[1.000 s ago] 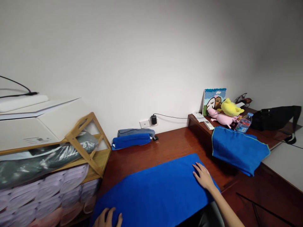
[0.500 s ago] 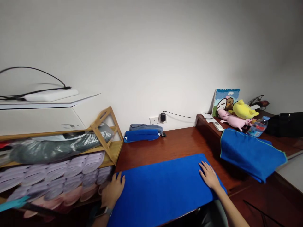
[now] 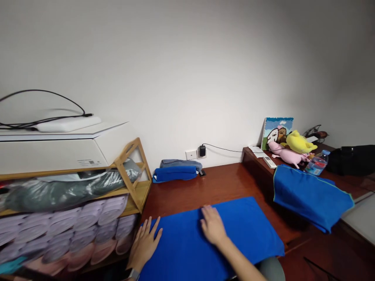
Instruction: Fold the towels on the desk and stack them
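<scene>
A blue cloth (image 3: 243,226) lies spread flat over the near part of the reddish-brown desk (image 3: 225,181), its front edge hanging over the desk's edge. My left hand (image 3: 147,240) rests on the cloth's left edge with fingers spread. Near the middle of the cloth, my right hand (image 3: 213,226) lies flat, palm down, with its fingers stretched out and close together. Neither hand grips anything. Behind the cloth, folded blue and grey cloths (image 3: 175,172) sit against the wall.
Another blue cloth with green edging (image 3: 310,195) drapes over the raised right ledge. On that ledge are a water bottle (image 3: 318,162), a pink plush toy (image 3: 287,153), a yellow plush toy (image 3: 300,142) and a remote (image 3: 269,162). A wooden rack (image 3: 133,179) with slippers stands left.
My right hand has slid left from the cloth's right edge to its middle. My left hand stays at the left edge, fingers more spread. The view has tilted slightly.
</scene>
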A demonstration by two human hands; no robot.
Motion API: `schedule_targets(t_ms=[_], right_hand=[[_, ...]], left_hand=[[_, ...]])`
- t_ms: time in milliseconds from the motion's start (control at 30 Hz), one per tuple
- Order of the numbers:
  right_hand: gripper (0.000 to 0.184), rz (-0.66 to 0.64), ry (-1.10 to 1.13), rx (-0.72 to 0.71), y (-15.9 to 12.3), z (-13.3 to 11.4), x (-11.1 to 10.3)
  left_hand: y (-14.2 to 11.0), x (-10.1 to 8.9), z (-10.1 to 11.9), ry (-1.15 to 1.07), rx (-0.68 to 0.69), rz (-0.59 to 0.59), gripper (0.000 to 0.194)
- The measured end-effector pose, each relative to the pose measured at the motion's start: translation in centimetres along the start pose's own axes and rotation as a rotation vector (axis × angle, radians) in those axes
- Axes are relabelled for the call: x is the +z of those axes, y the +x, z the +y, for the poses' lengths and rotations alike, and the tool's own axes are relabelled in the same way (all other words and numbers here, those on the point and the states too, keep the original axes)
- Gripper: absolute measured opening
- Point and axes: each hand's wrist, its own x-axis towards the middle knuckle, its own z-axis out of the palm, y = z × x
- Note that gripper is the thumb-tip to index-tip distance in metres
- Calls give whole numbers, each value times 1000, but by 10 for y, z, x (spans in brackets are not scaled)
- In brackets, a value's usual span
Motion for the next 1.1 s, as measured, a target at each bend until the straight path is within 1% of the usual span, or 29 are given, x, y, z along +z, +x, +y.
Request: schedule_targets(t_ms=[33, 67, 100, 133, 167, 200, 233, 300, 400, 500, 567, 633, 667, 733, 833, 900, 933, 967, 1000, 1033, 1067, 1100], right_hand=[[62, -55, 49, -90, 11, -30, 18], [64, -106, 84, -146, 19, -54, 35], [66, -151, 106, -165, 26, -72, 50], [67, -183, 117, -168, 32, -81, 60], [68, -202, 118, -152, 36, -83, 66], [67, -208, 108, -124, 39, -78, 68], [67, -204, 87, -89, 41, -65, 65], [67, -185, 20, 5, 41, -24, 48], [70, -162, -108, 206, 32, 62, 4], [71, -134, -228, 414, 13, 153, -42], [72, -124, -285, 497, 1, 201, -64], [73, -123, -302, 533, -8, 235, -76], [74, -121, -298, 539, -10, 246, -79], [74, -116, -287, 547, -12, 258, -83], [73, -106, -271, 566, -7, 260, -89], [72, -83, -268, 598, -1, 249, -91], [71, -46, -271, 602, 2, 238, -89], [69, 0, -271, 584, 7, 221, -84], [68, 44, -259, 536, 12, 198, -75], [67, 80, -237, 457, 17, 169, -62], [66, 81, -188, 344, 23, 136, -46], [66, 53, -125, 223, 28, 101, -27]], left_hand=[[0, 0, 0, 6, -5, 2, 72], [0, 0, 1, 13, -8, 4, 72], [1, 0, 1, 19, -11, 5, 72], [1, 0, 1, 23, -15, 6, 72], [1, 1, 0, 24, -20, 7, 73], [1, 2, -1, 23, -24, 8, 73], [2, 2, -1, 19, -30, 8, 73], [3, 5, -4, 12, -42, 13, 74], [4, 9, -8, 13, -50, 14, 75], [6, 11, -10, 11, -48, 6, 74], [8, 10, -10, 0, -48, 1, 73], [11, 8, -7, -14, -54, 3, 72], [13, 7, -4, -18, -57, 3, 72], [17, 4, -1, -13, -79, -12, 73], [22, -1, 0, 5, -102, -53, 74], [24, -5, -2, 15, -86, -65, 72], [25, -7, -1, 15, -61, -60, 71], [26, -8, 2, 10, -23, -49, 70], [27, -10, 8, -1, 25, -31, 69], [28, -12, 17, -18, 79, -12, 67], [29, -13, 28, -38, 130, 2, 64], [30, -13, 40, -56, 171, 3, 62]])
